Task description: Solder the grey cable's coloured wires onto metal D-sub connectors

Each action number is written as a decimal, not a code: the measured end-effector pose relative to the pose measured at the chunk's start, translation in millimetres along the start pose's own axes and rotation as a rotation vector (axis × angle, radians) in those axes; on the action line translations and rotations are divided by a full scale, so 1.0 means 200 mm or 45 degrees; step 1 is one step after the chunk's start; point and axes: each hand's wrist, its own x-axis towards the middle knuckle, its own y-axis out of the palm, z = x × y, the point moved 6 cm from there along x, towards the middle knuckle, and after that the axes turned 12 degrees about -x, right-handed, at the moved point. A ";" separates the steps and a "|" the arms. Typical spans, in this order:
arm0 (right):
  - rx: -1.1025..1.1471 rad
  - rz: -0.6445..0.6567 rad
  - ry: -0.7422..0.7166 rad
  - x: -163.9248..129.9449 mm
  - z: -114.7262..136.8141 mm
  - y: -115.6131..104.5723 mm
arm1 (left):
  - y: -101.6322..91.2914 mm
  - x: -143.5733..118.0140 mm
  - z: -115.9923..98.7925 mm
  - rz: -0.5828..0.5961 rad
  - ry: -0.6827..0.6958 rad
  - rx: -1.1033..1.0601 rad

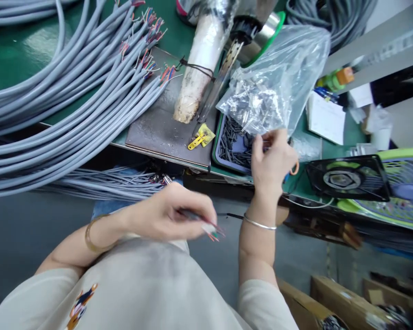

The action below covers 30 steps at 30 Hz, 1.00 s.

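Near the front edge of the green desk (17, 55), the left hand (168, 213) keeps its grip pinched on a thin cable end (211, 231) with coloured wires showing past the fingertips, held above the lap. Farther right, the right hand (270, 160) reaches over a dark tray of small parts (232, 142), fingers curled at the lower edge of a clear plastic bag (278, 78); whether they pinch anything cannot be told. Grey cables (72, 105) fan across the left.

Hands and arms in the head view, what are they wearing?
Both are bare of gloves. The left hand has a thin gold bangle at the wrist; the right hand has a slim silver bangle. Short cream sleeves cover the upper arms.
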 end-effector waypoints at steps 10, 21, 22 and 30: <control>0.057 0.076 0.051 0.17 0.11 0.08 | -0.43 -0.19 0.17 -1.144 -0.230 -1.039; 0.363 0.178 0.074 0.09 0.02 0.08 | -0.39 -0.18 0.21 -1.101 -0.310 -1.003; 0.339 0.170 0.060 0.09 0.03 0.09 | -0.38 -0.17 0.22 -1.097 -0.321 -0.987; 0.461 -0.104 0.100 0.03 0.00 -0.06 | -0.39 -0.17 0.23 -1.182 -0.315 -0.698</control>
